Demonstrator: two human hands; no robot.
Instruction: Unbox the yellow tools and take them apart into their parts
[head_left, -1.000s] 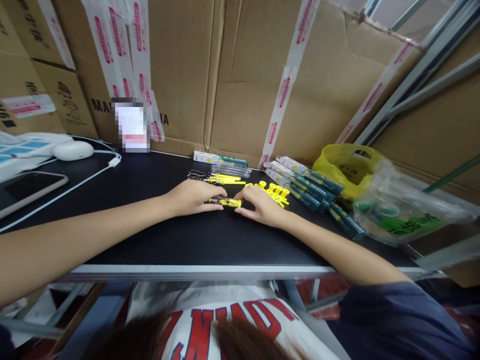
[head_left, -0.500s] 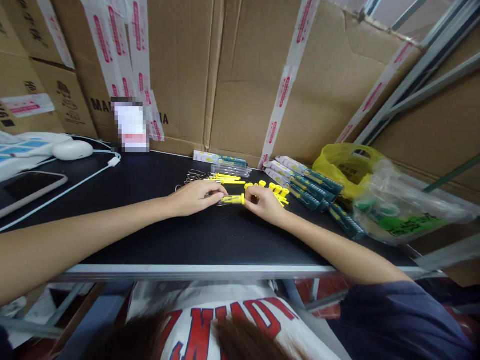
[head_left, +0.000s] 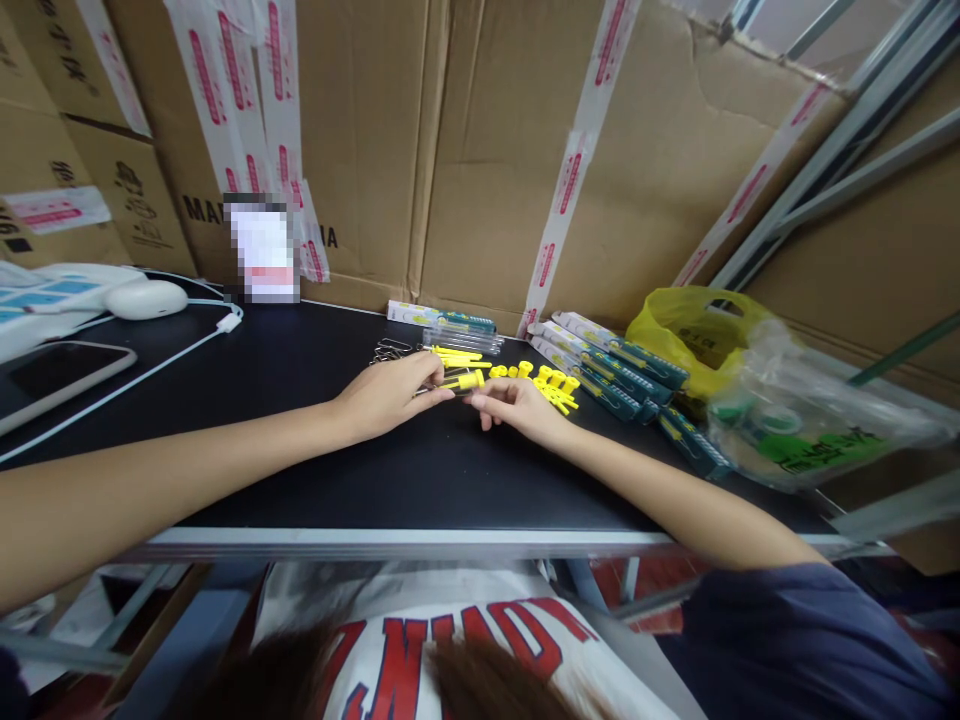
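Observation:
My left hand (head_left: pixel 397 392) is closed, with thumb and fingers pinching a clear tube with a yellow cap (head_left: pixel 466 381). The tube's left end is hidden by the fingers, and its capped end points right, tilted slightly up. My right hand (head_left: pixel 519 408) is closed just below the cap, its thumb and fingertips together; whatever they hold is too small to make out. Behind the left hand lie metal hooks (head_left: pixel 390 350) and yellow sticks (head_left: pixel 459 357). Several yellow caps (head_left: pixel 551 377) lie beyond the right hand, with short yellow sticks (head_left: pixel 561 400) beside them.
Clear tubes (head_left: pixel 461 341) and a slim box (head_left: pixel 439 316) lie at the back. Several green-and-white boxes (head_left: pixel 607 360) stack at right, beside a yellow bag (head_left: pixel 682 335) and a clear plastic bag (head_left: pixel 810 420). A phone (head_left: pixel 64 380) and white cable (head_left: pixel 150 375) lie left. Cardboard (head_left: pixel 495 150) walls the back.
The tube has tilted, its capped end rising a little. My right fingers have come off the cap's end and moved left, below it. My left hand keeps its grip.

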